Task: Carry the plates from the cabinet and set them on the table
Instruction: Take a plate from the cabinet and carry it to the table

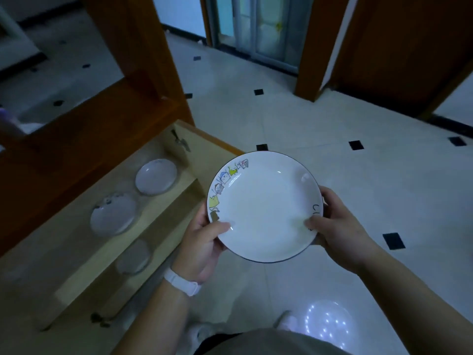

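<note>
Both hands clamped one white plate [265, 206], held level over the tiled floor [332, 119]: the left hand [204, 242] gripped its rim at 8 o'clock, the right hand [340, 226] at 4 o'clock, thumbs on top. Three more plates [156, 176] sat in the open cabinet [84, 260] at 9 o'clock. Carrying it well probably meant keeping it flat and turning away from the cabinet edge. Open floor lay toward 12 and 2 o'clock; no table was identifiable.

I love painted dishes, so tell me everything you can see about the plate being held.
The plate is round, white and glossy, apparently ceramic, with a thin dark rim, cartoon figures along its left edge and dark lettering at right. It is empty, roughly level, held above the tiled floor. The left hand and right hand grip opposite edges, thumbs on top.
</note>
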{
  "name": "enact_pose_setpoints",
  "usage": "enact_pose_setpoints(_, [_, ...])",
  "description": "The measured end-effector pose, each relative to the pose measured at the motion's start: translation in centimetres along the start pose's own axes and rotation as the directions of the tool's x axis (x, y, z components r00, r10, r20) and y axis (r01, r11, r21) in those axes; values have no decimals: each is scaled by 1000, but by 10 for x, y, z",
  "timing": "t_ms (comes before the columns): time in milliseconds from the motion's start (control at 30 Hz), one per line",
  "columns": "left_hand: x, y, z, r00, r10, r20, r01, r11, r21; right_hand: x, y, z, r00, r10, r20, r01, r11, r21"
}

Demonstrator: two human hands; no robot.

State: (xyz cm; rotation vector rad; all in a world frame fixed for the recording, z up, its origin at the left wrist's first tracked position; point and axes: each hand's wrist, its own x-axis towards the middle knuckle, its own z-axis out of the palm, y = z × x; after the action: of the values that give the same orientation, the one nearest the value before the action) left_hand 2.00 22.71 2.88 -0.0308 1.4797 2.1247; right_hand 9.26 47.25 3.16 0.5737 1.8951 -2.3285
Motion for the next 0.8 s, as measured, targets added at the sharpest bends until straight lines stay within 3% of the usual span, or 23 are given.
enact_pose_setpoints(233, [32,-31,109,988,-48,144,29,991,133,-49,-4,-109,977,-56,-207,84,988,129])
enact_pose_setpoints(467, [50,-62,211,959,-116,260,50,968,245,-106,0,-192,902,-86,-423,141,985,101])
enact_pose_setpoints(800, [82,-105,328,817,-255,518,89,942,323,-165,12,-271,740,-71,-669,240,957,164])
